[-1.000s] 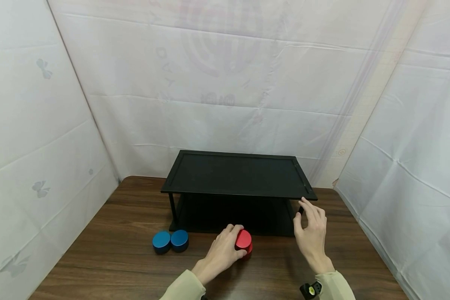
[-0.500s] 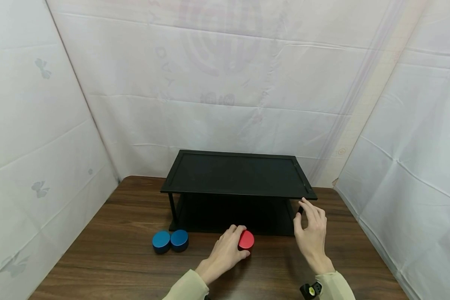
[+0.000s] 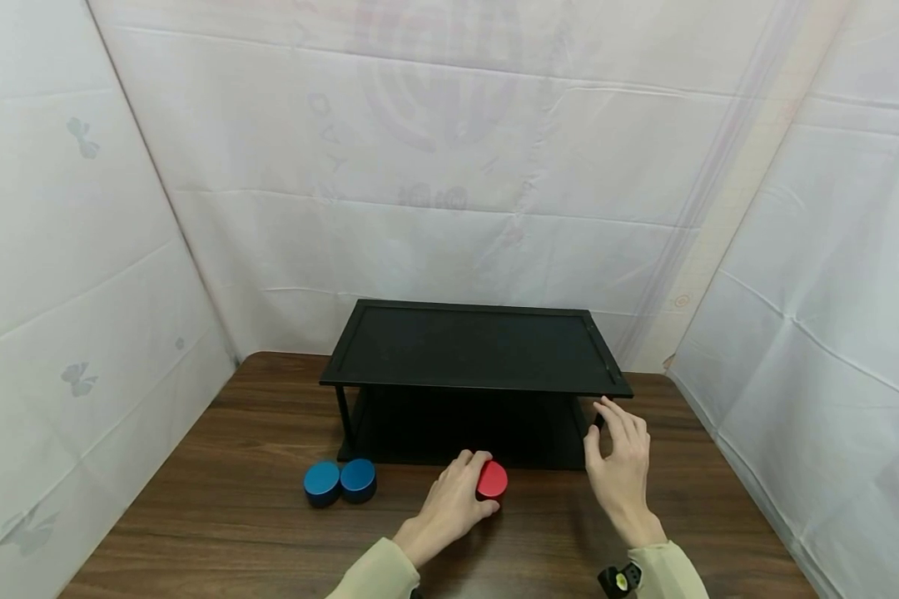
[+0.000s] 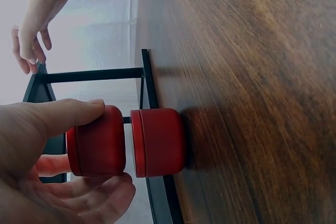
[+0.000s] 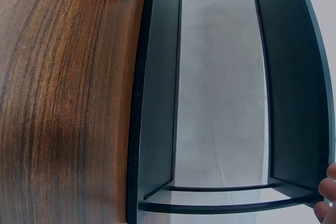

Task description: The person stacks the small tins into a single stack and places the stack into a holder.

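My left hand (image 3: 448, 506) grips a red round tin (image 3: 492, 477) with the thumb on one side and fingers on the other. In the left wrist view, the held tin (image 4: 102, 142) is just above a second red tin (image 4: 161, 142) standing on the table, with a narrow gap between them. From the head camera, that lower tin is hidden. At the front right corner of a black two-tier shelf (image 3: 475, 345), my right hand (image 3: 620, 466) lies with loosely bent fingers. Its fingertips (image 5: 326, 188) are by the edge of the upper board; firm contact cannot be made out.
Two blue round tins (image 3: 340, 481) stand side by side on the wooden table (image 3: 255, 516), left of the red ones. The shelf is behind the tins, its lower board (image 3: 464, 424) close to them. White cloth (image 3: 449, 166) hangs around the table.
My left hand has moved slightly right with the red tin, which now covers the lower tin from the head view. The right hand has stayed at the shelf corner.
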